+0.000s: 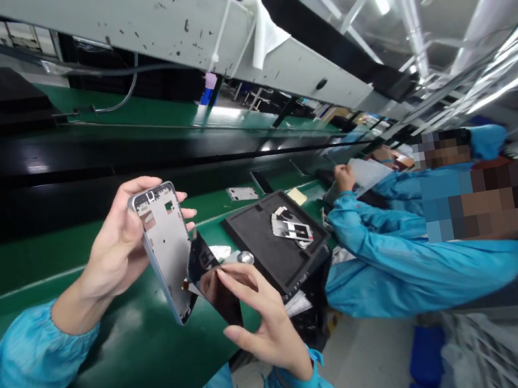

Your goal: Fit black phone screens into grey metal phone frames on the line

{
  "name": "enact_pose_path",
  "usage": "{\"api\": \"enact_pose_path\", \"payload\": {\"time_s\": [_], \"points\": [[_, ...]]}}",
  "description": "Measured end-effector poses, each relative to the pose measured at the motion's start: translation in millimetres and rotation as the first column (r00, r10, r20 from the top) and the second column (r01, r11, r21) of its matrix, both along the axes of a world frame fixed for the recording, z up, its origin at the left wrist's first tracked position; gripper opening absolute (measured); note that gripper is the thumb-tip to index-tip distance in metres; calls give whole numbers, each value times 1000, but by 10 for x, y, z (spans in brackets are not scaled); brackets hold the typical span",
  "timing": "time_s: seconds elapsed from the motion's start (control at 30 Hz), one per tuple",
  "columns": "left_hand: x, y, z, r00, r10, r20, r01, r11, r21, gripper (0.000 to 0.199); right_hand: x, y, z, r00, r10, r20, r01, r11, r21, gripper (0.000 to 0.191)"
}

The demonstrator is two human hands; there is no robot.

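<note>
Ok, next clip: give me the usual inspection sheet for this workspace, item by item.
Surface: green bench top beside a dark conveyor belt.
Job's things: silver phone frame held upright; glossy black screen panel held against its lower edge.
Clutter: black tray carrying another frame part; a loose frame on the green top; white cloth draped on the overhead rail.
Grippers: left hand grips the frame; right hand pinches the panel.
Cables: grey cable looping under the overhead rail.
Surroundings: a co-worker's blue sleeve to the right; blue bins on the floor.
</note>
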State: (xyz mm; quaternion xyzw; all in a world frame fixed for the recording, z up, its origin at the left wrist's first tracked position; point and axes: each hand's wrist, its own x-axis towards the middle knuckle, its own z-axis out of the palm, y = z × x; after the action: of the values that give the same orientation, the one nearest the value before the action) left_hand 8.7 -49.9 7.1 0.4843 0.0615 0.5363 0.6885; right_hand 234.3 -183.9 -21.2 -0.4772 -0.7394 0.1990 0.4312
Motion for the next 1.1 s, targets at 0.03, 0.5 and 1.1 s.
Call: {"api": "enact_pose_path", "payload": {"time_s": [0.03,0.5,1.1], "points": [[-3,3,-1,1000,5,-22,-4,1000,26,44,-31,15,-10,1000,12,-16,-12,1000,-4,60],[101,155,-163,954,267,-134,-198,900,388,30,-480,363,-499,952,-18,-304,8,999,-36,88],[347,-76,-159,978,64,-198,-112,963,-246,66,-542,565,-478,946,-193,-261,195,981,-18,92]]}}
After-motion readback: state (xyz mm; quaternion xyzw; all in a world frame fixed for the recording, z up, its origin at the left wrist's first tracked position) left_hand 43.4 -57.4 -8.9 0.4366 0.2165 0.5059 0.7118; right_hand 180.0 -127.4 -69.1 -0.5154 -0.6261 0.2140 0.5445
